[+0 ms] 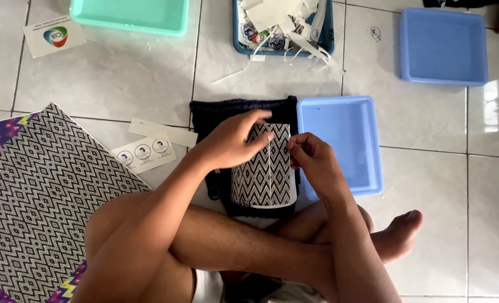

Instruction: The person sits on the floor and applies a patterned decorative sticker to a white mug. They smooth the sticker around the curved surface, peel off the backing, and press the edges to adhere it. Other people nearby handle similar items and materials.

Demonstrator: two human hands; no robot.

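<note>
I sit cross-legged on a tiled floor. Both hands hold a small black-and-white zigzag-patterned pouch point(267, 168) upright over a dark woven cloth point(215, 115). My left hand point(232, 140) grips the pouch's upper left edge, fingers curled over the top. My right hand point(312, 157) pinches its upper right edge. The pouch's lower end rests near my shins.
A light blue tray point(367, 168) lies just right of the pouch; another blue tray point(443, 76) is farther back right. A teal tray point(131, 25) and a tray of paper scraps point(328, 42) sit at the back. A zigzag woven mat point(36, 191) and a sticker sheet point(144, 152) lie left.
</note>
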